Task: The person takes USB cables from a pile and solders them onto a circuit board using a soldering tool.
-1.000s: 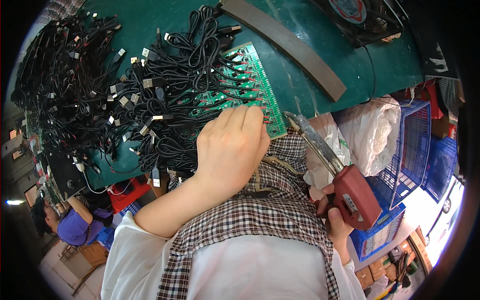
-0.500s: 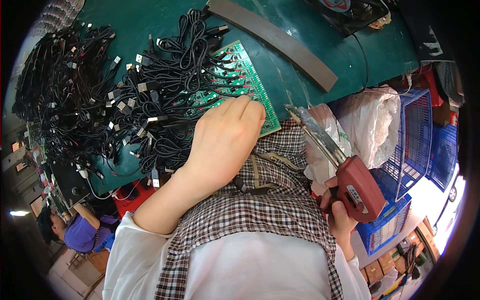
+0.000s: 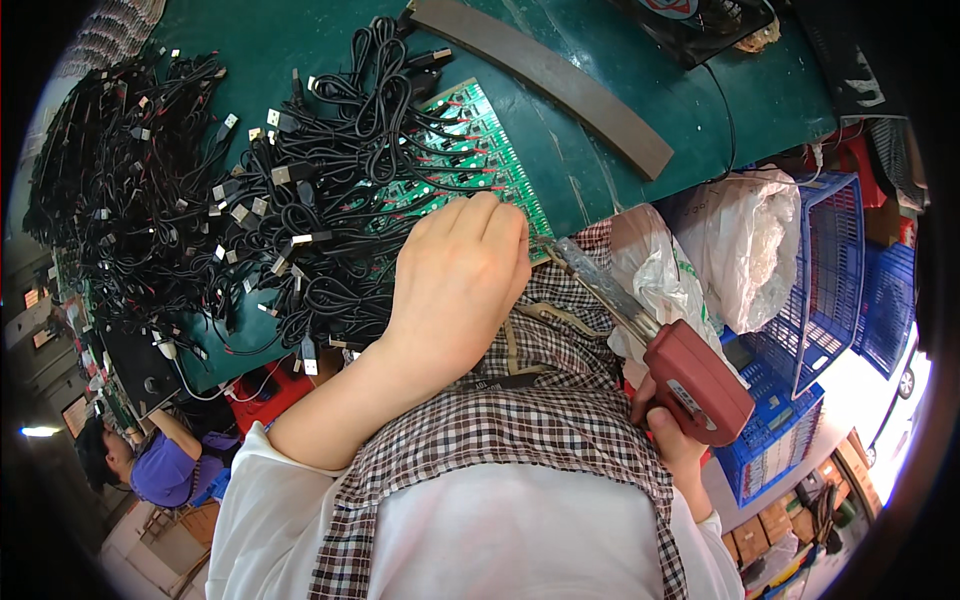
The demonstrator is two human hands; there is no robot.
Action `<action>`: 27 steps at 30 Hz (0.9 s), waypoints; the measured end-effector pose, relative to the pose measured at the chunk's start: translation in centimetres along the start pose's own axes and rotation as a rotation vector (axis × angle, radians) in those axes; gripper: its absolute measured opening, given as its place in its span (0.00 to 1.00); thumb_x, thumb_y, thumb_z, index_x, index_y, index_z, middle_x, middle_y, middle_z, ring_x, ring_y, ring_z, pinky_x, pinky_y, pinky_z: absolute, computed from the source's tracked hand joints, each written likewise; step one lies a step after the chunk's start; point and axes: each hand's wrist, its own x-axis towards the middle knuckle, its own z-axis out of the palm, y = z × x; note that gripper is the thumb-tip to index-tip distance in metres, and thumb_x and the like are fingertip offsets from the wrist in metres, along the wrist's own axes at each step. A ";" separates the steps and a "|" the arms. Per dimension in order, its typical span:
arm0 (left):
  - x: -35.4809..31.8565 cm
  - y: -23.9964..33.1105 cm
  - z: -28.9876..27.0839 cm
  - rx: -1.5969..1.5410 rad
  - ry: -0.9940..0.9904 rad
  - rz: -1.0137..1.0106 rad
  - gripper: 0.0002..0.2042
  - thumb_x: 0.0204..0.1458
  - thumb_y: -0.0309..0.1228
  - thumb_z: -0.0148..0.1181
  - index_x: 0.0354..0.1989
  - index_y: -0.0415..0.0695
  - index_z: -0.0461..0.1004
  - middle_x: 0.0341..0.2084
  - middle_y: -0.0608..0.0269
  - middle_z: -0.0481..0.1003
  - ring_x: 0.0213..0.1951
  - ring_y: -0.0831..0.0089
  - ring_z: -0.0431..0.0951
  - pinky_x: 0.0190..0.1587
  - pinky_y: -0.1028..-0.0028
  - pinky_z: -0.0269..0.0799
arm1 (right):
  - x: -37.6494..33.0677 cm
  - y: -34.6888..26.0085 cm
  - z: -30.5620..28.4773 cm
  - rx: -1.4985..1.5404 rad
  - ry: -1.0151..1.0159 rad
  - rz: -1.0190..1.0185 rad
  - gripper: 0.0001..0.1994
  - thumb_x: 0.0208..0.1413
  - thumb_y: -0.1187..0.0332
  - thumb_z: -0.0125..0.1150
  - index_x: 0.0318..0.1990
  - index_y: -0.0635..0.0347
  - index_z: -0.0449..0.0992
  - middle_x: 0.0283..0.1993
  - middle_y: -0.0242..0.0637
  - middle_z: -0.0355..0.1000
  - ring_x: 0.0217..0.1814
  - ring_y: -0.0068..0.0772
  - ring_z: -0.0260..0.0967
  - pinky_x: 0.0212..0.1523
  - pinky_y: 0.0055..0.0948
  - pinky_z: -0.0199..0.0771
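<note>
A green circuit board (image 3: 503,150) lies at the table's near edge, with several black USB cables (image 3: 330,190) attached along it by thin red and black leads. Over its near end my left hand (image 3: 462,262) is closed, knuckles up. Its fingertips are hidden underneath, so what they pinch cannot be made out. My right hand (image 3: 672,432) grips the dark red handle of a soldering gun (image 3: 695,385). The gun's metal tip points up and left, close beside my left fingers at the board's near corner.
A large heap of black cables (image 3: 120,180) covers the table's left side. A curved brown strip (image 3: 545,75) lies beyond the board, with a black fan-like device (image 3: 700,25) at the far right. Plastic bags (image 3: 745,245) and blue crates (image 3: 825,290) stand to the right. A person in purple (image 3: 175,470) sits at left.
The soldering gun has moved left and slightly up, bringing its tip from beyond the board's edge to beside my left fingers. My left hand has stayed nearly in place.
</note>
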 end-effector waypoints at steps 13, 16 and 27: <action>0.3 -0.1 0.0 -0.016 -0.001 0.011 0.08 0.39 0.21 0.59 0.26 0.41 0.66 0.22 0.59 0.67 0.27 0.60 0.70 0.29 0.66 0.65 | 0.2 -0.3 0.8 0.110 0.036 -0.115 0.30 0.44 0.75 0.63 0.57 0.69 0.60 0.44 0.45 0.69 0.31 0.26 0.67 0.32 0.22 0.67; 0.2 -0.3 -0.4 -0.005 0.002 -0.017 0.06 0.40 0.22 0.58 0.25 0.41 0.67 0.22 0.59 0.67 0.27 0.60 0.70 0.29 0.66 0.66 | 1.0 -0.2 1.2 0.004 0.094 -0.200 0.27 0.48 0.66 0.61 0.53 0.70 0.60 0.44 0.47 0.68 0.24 0.27 0.63 0.25 0.23 0.64; -0.1 -0.5 -2.0 0.023 0.035 0.109 0.05 0.37 0.27 0.56 0.25 0.41 0.69 0.23 0.61 0.66 0.33 0.64 0.69 0.36 0.67 0.66 | 1.4 -0.8 0.4 -0.007 0.135 -0.288 0.22 0.52 0.71 0.56 0.54 0.67 0.61 0.46 0.44 0.66 0.27 0.30 0.63 0.30 0.26 0.67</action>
